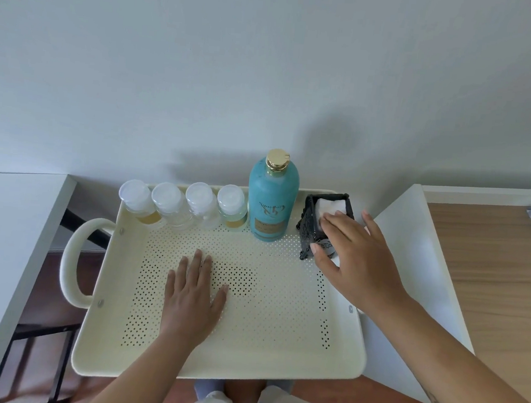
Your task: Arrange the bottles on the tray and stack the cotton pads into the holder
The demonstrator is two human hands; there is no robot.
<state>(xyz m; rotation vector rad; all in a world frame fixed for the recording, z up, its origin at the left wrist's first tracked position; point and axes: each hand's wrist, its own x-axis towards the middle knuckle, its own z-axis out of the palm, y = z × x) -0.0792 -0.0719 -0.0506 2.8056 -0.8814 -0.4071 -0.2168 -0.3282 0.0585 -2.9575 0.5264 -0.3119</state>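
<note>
Black holder (311, 231) under right hand's (355, 257) loose grip; left hand (190, 294) flat.

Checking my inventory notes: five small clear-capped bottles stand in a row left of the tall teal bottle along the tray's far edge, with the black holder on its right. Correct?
Not quite. The head view shows four small clear-capped bottles, not five. They stand in a row left of the tall teal bottle along the far edge of the tray, with the black holder on its right.

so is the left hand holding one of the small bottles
No, the left hand lies flat and open on the bare perforated floor of the tray, apart from the four small bottles lined along its far edge.
</note>
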